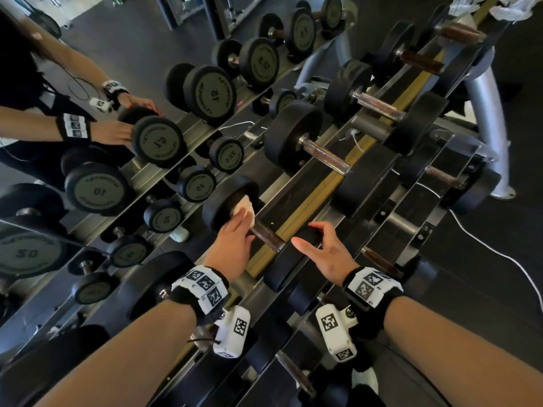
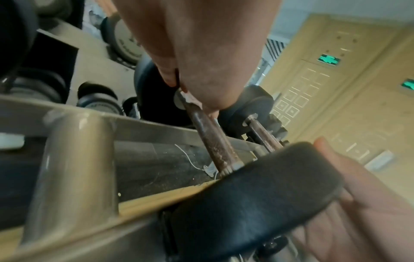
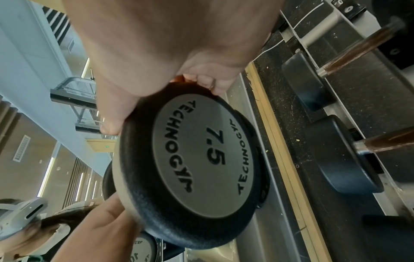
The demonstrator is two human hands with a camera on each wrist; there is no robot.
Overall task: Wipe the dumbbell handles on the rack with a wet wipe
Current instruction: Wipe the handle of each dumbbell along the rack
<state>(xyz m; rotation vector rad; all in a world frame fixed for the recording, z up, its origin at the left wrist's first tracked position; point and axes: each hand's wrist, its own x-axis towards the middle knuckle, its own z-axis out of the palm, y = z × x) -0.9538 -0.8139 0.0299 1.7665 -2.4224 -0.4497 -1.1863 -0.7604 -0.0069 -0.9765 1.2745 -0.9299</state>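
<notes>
The left hand (image 1: pixel 235 242) pinches a crumpled wet wipe (image 1: pixel 244 207) around the far end of a dumbbell handle (image 1: pixel 266 235), right against the far weight head. That dumbbell lies across the top tier of the rack (image 1: pixel 299 214), near the end closest to the person. The right hand (image 1: pixel 324 254) curls its fingers (image 3: pixel 202 80) and thumb over the rim of the near weight head (image 3: pixel 197 164), marked 7.5.

The dumbbell looks heavy and rigid, and its round heads could roll in the cradle, so steadying it by the rubber head seems sound. The wipe is soft, limp and damp; wrapping it fully round the rough brown bar and sliding lengthwise should clean best.
</notes>
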